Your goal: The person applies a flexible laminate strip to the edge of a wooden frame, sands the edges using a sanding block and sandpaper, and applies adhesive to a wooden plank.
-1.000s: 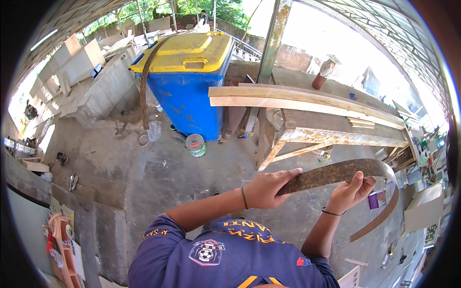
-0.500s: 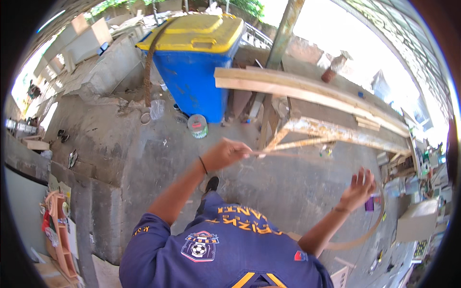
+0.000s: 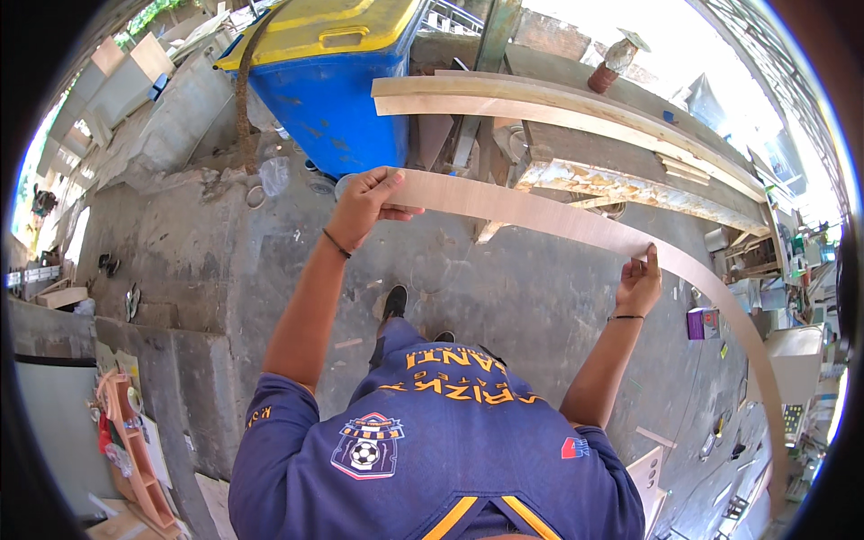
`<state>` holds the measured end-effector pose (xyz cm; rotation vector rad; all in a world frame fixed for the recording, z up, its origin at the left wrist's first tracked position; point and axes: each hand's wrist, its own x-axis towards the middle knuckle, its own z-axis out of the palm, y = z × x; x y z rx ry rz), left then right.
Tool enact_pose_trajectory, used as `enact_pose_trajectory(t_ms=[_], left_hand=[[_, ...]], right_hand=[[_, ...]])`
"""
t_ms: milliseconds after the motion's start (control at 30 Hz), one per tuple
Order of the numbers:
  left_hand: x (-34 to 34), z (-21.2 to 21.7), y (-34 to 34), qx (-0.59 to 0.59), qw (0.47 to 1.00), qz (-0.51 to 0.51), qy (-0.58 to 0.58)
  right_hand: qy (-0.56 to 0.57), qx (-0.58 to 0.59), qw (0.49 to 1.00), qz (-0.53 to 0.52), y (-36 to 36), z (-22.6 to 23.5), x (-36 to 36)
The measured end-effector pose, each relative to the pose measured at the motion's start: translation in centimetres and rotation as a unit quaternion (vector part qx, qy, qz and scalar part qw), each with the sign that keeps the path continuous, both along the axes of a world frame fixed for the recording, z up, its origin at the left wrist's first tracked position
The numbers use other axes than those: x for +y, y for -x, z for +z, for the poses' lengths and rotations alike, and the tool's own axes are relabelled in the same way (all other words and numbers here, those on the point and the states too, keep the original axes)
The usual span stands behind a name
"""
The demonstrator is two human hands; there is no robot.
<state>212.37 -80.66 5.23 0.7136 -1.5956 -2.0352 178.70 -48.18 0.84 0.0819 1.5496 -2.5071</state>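
Note:
A long, thin, light-brown wood veneer strip (image 3: pixel 531 211) is held out in front of me. My left hand (image 3: pixel 364 209) pinches its left end between thumb and fingers. Farther along, my right hand (image 3: pixel 638 283) is closed on the strip's lower edge, a fingertip showing against its face. Past that hand, the free length bends down the right side toward the lower right of the view. The strip's broad face is turned up toward me and partly covers the bench behind it.
Beyond the strip, long wooden boards (image 3: pixel 540 112) lie on a rusty-edged workbench (image 3: pixel 612 186). A blue bin (image 3: pixel 333 117) with a yellow lid stands to its left. Clutter and a purple box (image 3: pixel 703 323) line the right side. At lower left is a wooden shelf piece (image 3: pixel 139 459).
Both hands have risen away from me with the strip. Its broad face now shows where it was edge-on. The right hand, open before, has closed on the strip. My view has shifted slightly.

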Motion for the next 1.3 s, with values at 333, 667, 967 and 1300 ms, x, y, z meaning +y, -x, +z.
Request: enact_pose_trajectory(t_ms=[333,667,967,1300], left_hand=[[-1.1,-2.3,-0.9,-0.047,0.993,0.074,0.074],[-1.3,-8.0,-2.1,-0.136,0.964,0.134,0.187],[-10.4,-8.8,0.9,-0.093,0.977,0.175,0.076],[-25.2,-10.6,9.5,-0.081,0.978,0.187,0.047]], right_hand=[[0.101,0.149,0.983,0.027,0.2,1.7,3.8],[0.057,0.145,0.987,0.034,-1.9,3.0,1.0],[-0.031,0.17,0.984,0.033,2.4,3.7,-10.4],[-0.103,0.27,0.957,-0.008,8.8,7.0,-27.0]])
